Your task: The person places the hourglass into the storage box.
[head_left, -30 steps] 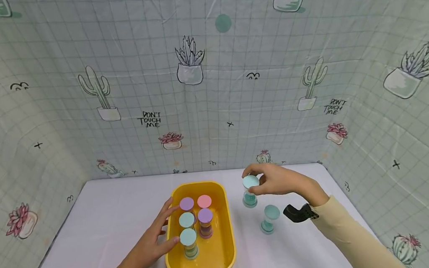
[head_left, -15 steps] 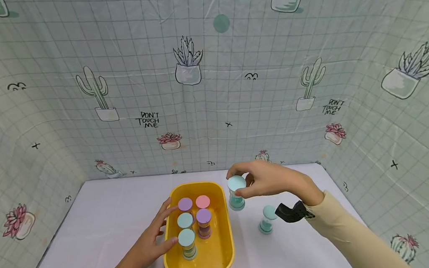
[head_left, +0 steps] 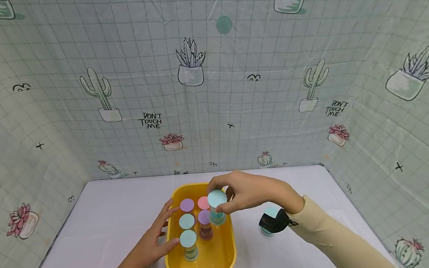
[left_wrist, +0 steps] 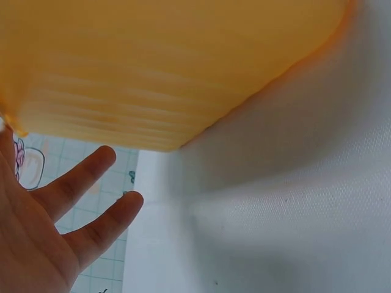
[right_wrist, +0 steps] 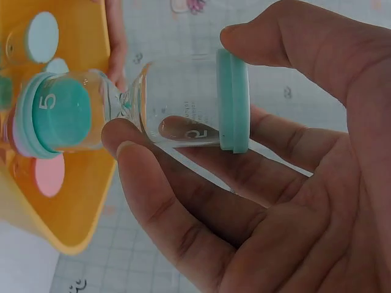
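My right hand [head_left: 251,191] grips a teal-capped sand timer [head_left: 217,199] by its upper part, over the right side of a yellow bin [head_left: 212,263]. Up close in the right wrist view, the sand timer [right_wrist: 183,101] shows clear glass, a "5" on it and teal sand in its lower bulb. My left hand [head_left: 149,244] lies along the bin's left rim, fingers spread and thumb reaching over the edge. Inside the bin stand two teal sand timers [head_left: 188,239] on the left, two purple sand timers [head_left: 204,218] and a pink sand timer [head_left: 203,202] toward the back.
Another teal sand timer [head_left: 271,210] stands on the white table [head_left: 270,260] right of the bin, partly hidden by the black strap [head_left: 275,221] at my right wrist. A cactus-printed cloth [head_left: 212,109] encloses the table at the back and sides.
My right hand has carried the teal sand timer leftward, from beside the bin to over its right side. The left hand has stayed at the rim.
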Tool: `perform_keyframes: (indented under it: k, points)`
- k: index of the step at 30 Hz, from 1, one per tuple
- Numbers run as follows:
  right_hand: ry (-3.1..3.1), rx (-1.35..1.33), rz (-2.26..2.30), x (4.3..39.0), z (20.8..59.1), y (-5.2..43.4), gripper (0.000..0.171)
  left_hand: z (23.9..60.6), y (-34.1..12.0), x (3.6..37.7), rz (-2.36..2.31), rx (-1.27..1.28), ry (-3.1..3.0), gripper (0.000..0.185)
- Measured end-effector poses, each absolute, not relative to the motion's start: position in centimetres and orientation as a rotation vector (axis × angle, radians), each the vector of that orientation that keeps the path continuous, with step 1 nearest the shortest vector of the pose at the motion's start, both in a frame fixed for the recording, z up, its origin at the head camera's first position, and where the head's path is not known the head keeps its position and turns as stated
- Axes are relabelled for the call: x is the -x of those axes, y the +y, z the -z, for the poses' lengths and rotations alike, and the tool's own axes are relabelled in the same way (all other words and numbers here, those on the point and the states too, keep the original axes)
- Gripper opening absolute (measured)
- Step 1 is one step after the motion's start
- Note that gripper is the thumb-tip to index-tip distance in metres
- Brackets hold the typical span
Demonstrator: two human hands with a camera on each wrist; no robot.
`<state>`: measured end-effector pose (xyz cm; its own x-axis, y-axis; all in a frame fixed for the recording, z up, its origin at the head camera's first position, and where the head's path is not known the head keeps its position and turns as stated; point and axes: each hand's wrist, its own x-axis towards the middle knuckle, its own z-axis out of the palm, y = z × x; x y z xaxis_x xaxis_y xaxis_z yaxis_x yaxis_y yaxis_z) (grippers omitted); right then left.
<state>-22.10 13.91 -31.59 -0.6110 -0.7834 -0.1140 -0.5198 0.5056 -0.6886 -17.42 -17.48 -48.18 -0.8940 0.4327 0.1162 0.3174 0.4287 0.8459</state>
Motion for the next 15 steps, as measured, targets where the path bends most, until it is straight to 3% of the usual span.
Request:
perform_keyframes:
  k: [15]
  points:
    - [2.183,1.179,0.813,21.4,34.7,11.2,0.028,48.6,-17.6,17.6,-1.483,-0.728,2.564,0.069]
